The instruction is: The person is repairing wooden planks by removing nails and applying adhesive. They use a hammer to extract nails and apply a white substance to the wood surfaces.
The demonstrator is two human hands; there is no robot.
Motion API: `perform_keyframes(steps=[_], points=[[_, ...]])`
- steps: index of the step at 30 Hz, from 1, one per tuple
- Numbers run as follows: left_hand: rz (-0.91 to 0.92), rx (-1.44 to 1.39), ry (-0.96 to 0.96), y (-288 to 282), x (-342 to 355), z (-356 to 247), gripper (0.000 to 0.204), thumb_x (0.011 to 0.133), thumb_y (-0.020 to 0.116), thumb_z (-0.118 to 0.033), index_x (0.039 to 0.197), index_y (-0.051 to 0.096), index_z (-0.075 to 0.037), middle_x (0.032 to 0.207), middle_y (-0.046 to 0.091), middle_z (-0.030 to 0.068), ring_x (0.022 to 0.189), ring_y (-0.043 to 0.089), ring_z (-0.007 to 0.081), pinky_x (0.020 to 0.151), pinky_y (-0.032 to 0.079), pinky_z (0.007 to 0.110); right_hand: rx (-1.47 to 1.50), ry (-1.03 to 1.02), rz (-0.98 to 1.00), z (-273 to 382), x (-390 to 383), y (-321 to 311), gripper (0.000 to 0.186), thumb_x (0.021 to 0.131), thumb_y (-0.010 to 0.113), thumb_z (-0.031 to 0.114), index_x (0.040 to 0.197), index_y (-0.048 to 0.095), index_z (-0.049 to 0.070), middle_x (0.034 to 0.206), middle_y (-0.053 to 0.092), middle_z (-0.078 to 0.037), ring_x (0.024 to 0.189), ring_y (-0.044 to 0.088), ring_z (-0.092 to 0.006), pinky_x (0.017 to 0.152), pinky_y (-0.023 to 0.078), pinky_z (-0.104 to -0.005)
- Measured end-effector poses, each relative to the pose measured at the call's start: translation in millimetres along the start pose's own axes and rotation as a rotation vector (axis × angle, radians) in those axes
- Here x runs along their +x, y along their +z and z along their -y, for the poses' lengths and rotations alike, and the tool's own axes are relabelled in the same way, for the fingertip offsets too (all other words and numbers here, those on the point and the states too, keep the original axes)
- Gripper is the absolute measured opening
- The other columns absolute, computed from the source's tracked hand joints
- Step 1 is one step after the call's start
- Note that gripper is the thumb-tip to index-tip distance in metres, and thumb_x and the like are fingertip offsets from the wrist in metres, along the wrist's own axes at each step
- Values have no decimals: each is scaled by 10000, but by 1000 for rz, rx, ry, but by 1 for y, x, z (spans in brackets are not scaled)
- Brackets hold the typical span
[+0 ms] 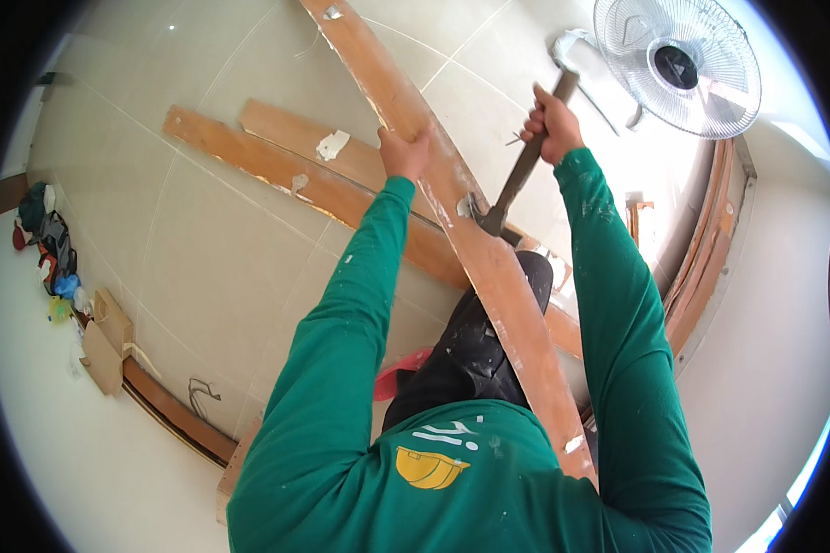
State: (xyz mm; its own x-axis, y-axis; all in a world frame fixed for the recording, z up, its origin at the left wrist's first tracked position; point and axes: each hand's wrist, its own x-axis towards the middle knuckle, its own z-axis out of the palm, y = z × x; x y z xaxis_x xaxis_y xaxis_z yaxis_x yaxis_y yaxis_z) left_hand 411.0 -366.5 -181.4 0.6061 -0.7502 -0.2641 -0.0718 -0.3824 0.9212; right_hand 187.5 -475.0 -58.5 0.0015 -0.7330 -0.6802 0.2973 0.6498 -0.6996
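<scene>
A long brown wooden board (516, 313) slants from the top of the view down past my legs, propped across my dark trousers. My left hand (404, 153) is closed on its left edge, above the middle. In my right hand (553, 127) is a hammer (523, 175), gripped high on its handle. The hammer's head (490, 221) rests at the board's surface, its claw beside a pale torn patch (468, 205). Whether the claw has hold of anything there is too small to tell.
Two more boards (240, 153) lie on the tiled floor (157, 212) to the left. A fan (677, 66) stands at the upper right, near boards along the wall (700, 249). Bags and clothes (55, 249) and a cardboard box (106, 341) sit by the left wall.
</scene>
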Motion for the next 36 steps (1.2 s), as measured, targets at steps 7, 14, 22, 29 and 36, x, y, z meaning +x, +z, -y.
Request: perform_keyframes(steps=[7,14,22,29,36], points=[[77,299,-173,-2,-23,-63,821,794,906,-398,1219,455,141,1152,672,355,1051,701,468,916,575,478,-1224,-953,122,-103,-152,106,275,797,803,216,1032,744,84,732,673,-161,667,692,-308,615,539,-436],[-12,18,-31,2,0,-4,861,803,912,-412,1255,465,169,1203,659,330,1089,692,389,949,557,437,-1250,-1218,529,-180,-223,90,242,745,763,191,979,706,170,784,672,-40,778,698,-270,669,527,-423],[58,-107,-22,3,-8,-3,848,832,902,-360,1286,432,180,1213,655,316,1092,688,366,937,563,421,-1279,-1252,557,-202,-238,63,170,850,791,231,904,639,178,763,600,0,769,620,-221,681,445,-380],[227,-53,17,-24,11,1,838,896,826,-437,1311,403,155,1202,649,315,1028,708,400,881,587,449,-1268,-1148,723,-177,-250,59,203,821,778,200,914,605,151,776,605,-12,787,622,-248,710,447,-389],[983,577,83,-112,-90,-83,770,1013,571,-590,1346,526,103,1207,673,306,1123,666,427,953,542,473,-1356,-1231,625,-229,-250,58,187,879,622,116,1060,656,86,1027,687,-100,1050,661,-305,894,509,-452]])
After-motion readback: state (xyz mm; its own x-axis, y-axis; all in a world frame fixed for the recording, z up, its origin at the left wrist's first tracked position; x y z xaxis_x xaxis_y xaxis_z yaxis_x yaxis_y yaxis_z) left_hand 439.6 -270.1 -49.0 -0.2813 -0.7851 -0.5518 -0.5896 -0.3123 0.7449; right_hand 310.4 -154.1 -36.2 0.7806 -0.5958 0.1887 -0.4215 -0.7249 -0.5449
